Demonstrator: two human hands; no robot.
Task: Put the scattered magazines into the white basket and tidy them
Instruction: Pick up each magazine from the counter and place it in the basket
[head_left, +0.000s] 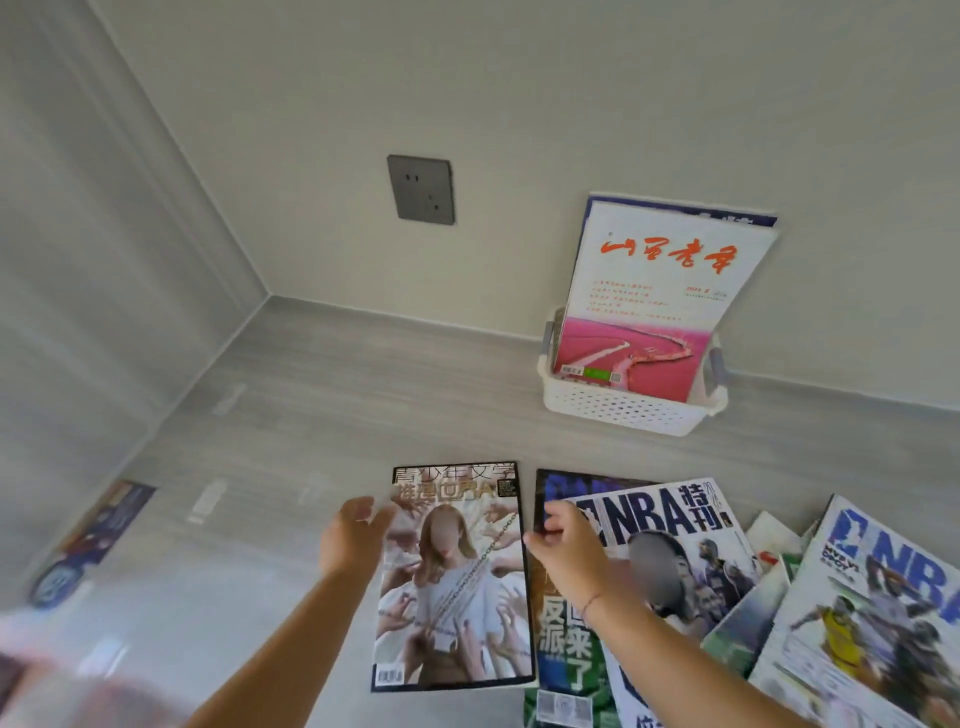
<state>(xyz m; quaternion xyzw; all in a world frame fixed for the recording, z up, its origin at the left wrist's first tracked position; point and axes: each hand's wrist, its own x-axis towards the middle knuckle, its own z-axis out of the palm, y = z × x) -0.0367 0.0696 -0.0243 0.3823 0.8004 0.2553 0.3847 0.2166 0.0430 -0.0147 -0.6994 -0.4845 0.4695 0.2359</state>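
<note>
A white perforated basket (623, 410) stands on the grey floor against the back wall. A pink-and-white magazine (654, 301) stands upright in it, with a blue one behind. In front of me a magazine with a woman on its cover (457, 597) lies flat on the floor. My left hand (353, 535) hovers open at its upper left edge. My right hand (566, 551) reaches at its upper right edge, fingers curled near the edge; whether it grips is unclear. To the right lie several overlapping NBA magazines (675, 545).
A grey wall socket (421, 188) sits on the back wall. The left wall is glossy and shows a reflected magazine (88, 545). Wall and floor meet in a corner at the far left.
</note>
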